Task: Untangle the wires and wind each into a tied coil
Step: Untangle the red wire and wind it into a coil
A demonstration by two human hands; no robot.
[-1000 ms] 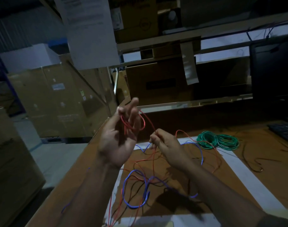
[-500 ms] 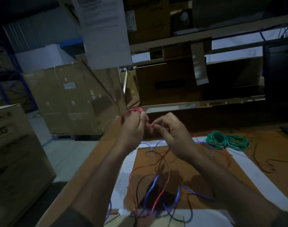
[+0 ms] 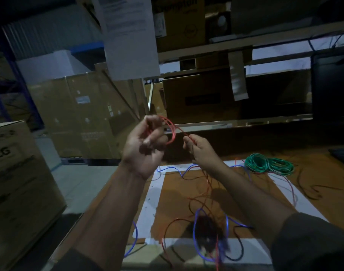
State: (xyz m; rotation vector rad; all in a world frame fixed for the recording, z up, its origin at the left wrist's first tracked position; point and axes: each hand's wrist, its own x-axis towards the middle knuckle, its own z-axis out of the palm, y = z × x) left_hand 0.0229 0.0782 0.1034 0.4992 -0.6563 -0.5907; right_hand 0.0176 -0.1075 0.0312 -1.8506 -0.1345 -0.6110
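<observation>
My left hand (image 3: 142, 147) is raised above the table's left edge, and its curled fingers hold a small coil of red wire (image 3: 170, 130). To its right my right hand (image 3: 201, 153) pinches the same red wire, which runs taut from the coil to its fingertips. From there the wire drops to a loose tangle of red, blue and black wires (image 3: 208, 231) on the brown mat (image 3: 177, 194). Two green coils (image 3: 269, 164) lie side by side at the mat's far right corner.
The wooden table (image 3: 323, 184) has white tape bordering the mat. A dark keyboard (image 3: 343, 156) sits at the right edge. Cardboard boxes (image 3: 79, 114) stand on the floor to the left. Shelving with boxes rises behind, and a paper sheet (image 3: 128, 36) hangs overhead.
My hands met half a second ago and have now drawn apart, with the red wire stretched between them. The red loops stay on my left hand. The view has shifted slightly.
</observation>
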